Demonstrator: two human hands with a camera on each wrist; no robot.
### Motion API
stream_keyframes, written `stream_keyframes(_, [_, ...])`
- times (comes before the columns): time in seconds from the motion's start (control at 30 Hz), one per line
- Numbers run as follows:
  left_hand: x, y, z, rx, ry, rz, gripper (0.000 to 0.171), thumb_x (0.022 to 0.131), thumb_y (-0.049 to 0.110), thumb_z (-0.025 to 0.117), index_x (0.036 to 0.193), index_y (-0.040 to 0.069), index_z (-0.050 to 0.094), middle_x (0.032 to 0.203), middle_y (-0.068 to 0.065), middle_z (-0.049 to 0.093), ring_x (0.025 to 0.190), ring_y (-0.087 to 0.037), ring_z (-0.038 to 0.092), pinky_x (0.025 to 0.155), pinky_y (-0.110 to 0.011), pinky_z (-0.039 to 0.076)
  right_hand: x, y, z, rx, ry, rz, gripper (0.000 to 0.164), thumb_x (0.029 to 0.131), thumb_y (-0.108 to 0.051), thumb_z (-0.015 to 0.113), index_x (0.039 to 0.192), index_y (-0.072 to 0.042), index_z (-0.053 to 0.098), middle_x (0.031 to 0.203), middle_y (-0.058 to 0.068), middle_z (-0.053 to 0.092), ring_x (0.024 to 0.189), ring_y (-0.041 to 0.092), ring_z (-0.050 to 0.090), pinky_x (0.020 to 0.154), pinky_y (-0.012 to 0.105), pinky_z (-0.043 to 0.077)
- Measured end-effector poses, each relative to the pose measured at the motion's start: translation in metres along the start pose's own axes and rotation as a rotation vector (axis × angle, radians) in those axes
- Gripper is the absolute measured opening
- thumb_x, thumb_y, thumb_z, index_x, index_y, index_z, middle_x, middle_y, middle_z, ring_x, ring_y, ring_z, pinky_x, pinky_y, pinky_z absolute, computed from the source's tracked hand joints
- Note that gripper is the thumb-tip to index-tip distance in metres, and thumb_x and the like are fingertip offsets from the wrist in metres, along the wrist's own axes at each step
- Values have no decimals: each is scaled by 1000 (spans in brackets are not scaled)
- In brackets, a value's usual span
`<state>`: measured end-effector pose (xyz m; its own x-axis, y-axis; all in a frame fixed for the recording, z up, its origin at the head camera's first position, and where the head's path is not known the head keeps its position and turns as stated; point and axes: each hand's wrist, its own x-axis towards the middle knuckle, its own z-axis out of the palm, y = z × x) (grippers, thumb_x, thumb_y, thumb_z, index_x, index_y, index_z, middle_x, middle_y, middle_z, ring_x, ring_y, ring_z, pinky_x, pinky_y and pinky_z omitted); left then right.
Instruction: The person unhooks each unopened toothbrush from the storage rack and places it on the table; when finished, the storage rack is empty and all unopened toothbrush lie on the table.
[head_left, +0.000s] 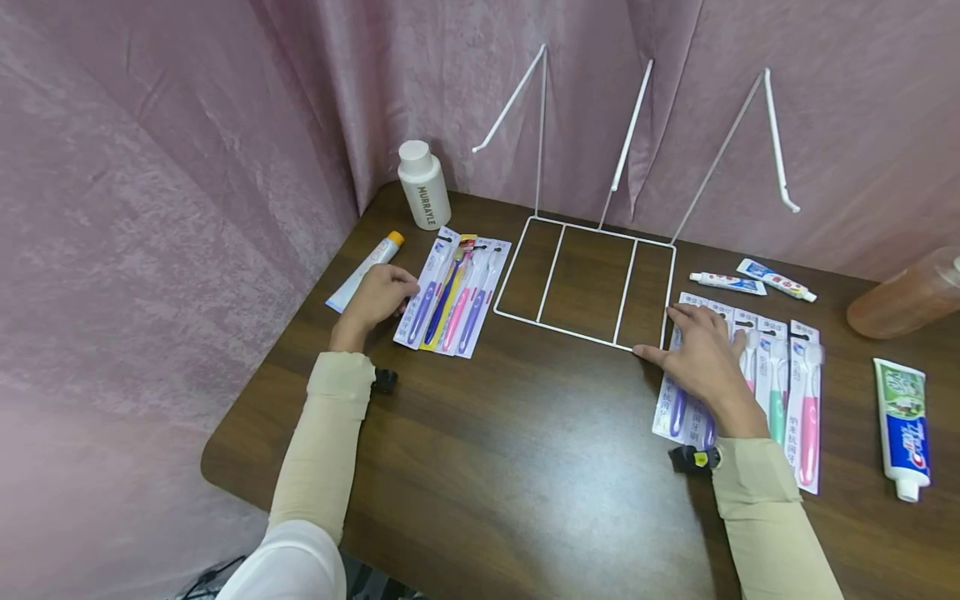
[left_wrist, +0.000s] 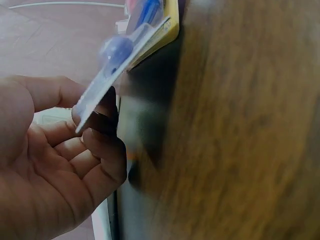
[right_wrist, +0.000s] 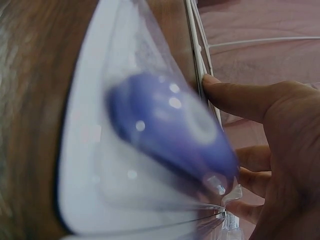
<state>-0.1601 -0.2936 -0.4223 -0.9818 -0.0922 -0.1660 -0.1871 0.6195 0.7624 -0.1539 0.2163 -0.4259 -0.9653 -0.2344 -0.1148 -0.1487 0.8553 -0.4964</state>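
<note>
On the table's left side, a row of packaged toothbrushes [head_left: 472, 317] lies side by side, one with a yellow card. My left hand [head_left: 378, 296] pinches the edge of the leftmost purple toothbrush pack [head_left: 420, 321]. In the left wrist view that pack [left_wrist: 112, 75] tilts up, its edge between thumb and fingers. Over on the right, my right hand [head_left: 705, 354] rests on another row of toothbrush packs [head_left: 808, 400], partly hiding them. Its thumb [right_wrist: 240, 100] stretches toward the white wire rack [head_left: 551, 273], near the front right corner. A purple handle [right_wrist: 170, 125] fills the right wrist view.
Behind the left hand are an orange-capped tube [head_left: 367, 271] and a white bottle [head_left: 425, 192]. Two small toothpaste tubes [head_left: 729, 284] lie behind the right packs. Farther right are a large toothpaste tube [head_left: 903, 429] and an amber bottle [head_left: 903, 296]. Rack arms rise before a pink curtain [head_left: 187, 208].
</note>
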Motion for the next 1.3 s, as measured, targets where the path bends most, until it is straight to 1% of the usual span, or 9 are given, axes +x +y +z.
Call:
stream_keyframes(0.17, [0, 0, 0, 13, 1, -2, 33, 110, 14, 63, 125, -11, 79, 88, -9, 70, 70, -11, 59, 66, -26, 50, 2, 4, 3, 23, 7, -3, 101, 97, -50, 86, 168, 9, 46, 177, 35, 39, 166, 63, 25, 124, 97, 4])
stream_keyframes(0.37, [-2, 3, 0, 16, -26, -38, 37, 113, 15, 60, 137, -9, 75, 111, -20, 74, 85, -17, 63, 74, -26, 53, 5, 12, 7, 39, 19, -11, 107, 95, -59, 86, 170, 6, 46, 178, 33, 39, 167, 62, 25, 124, 98, 3])
stream_keyframes(0.5, [-2, 4, 1, 2, -42, -69, 39, 116, 17, 58, 143, -7, 72, 125, -24, 74, 100, -25, 66, 82, -29, 54, 3, 10, 5, 44, 19, 1, 106, 95, -57, 87, 170, 6, 46, 178, 33, 39, 168, 61, 24, 125, 97, 2])
stream_keyframes(0.6, [-3, 5, 2, -3, -52, -84, 40, 117, 18, 58, 146, -5, 71, 130, -25, 74, 108, -29, 67, 85, -30, 54, 2, 6, 2, 45, 12, 9, 104, 95, -51, 87, 169, 8, 46, 178, 34, 38, 168, 62, 23, 125, 97, 1])
stream_keyframes(0.73, [-3, 8, 3, -3, -65, -95, 40, 117, 18, 59, 148, -4, 71, 132, -24, 74, 111, -29, 67, 87, -30, 54, 3, 7, 3, 46, 16, 10, 104, 94, -52, 86, 169, 8, 46, 178, 34, 38, 167, 63, 24, 125, 97, 1])
stream_keyframes(0.97, [-3, 10, 5, 5, -70, -90, 40, 117, 17, 58, 149, -4, 71, 133, -25, 74, 112, -29, 67, 88, -29, 52, 5, 20, 9, 38, 44, -7, 108, 94, -62, 87, 168, 7, 48, 176, 33, 42, 166, 62, 27, 123, 99, 3])
stream_keyframes(1.2, [-6, 7, 1, 20, -53, -58, 42, 114, 16, 61, 150, -5, 69, 133, -24, 74, 110, -29, 68, 92, -33, 54, 4, 3, 0, 38, 4, 8, 107, 95, -57, 85, 170, 7, 45, 178, 33, 38, 168, 61, 23, 126, 96, 1])
stream_keyframes(1.27, [-1, -2, 0, 30, -34, -37, 42, 112, 17, 64, 148, -4, 71, 125, -20, 76, 104, -25, 67, 87, -32, 54, 4, -1, 1, 37, 8, 7, 105, 95, -55, 85, 170, 7, 45, 178, 34, 39, 168, 60, 25, 127, 96, 1])
stream_keyframes(1.3, [-2, -2, -1, 29, -32, -29, 42, 112, 18, 65, 148, -3, 71, 123, -19, 75, 103, -24, 66, 86, -32, 53, 4, -3, 1, 33, 6, 5, 105, 96, -54, 84, 171, 6, 44, 178, 35, 39, 168, 61, 25, 127, 96, 1])
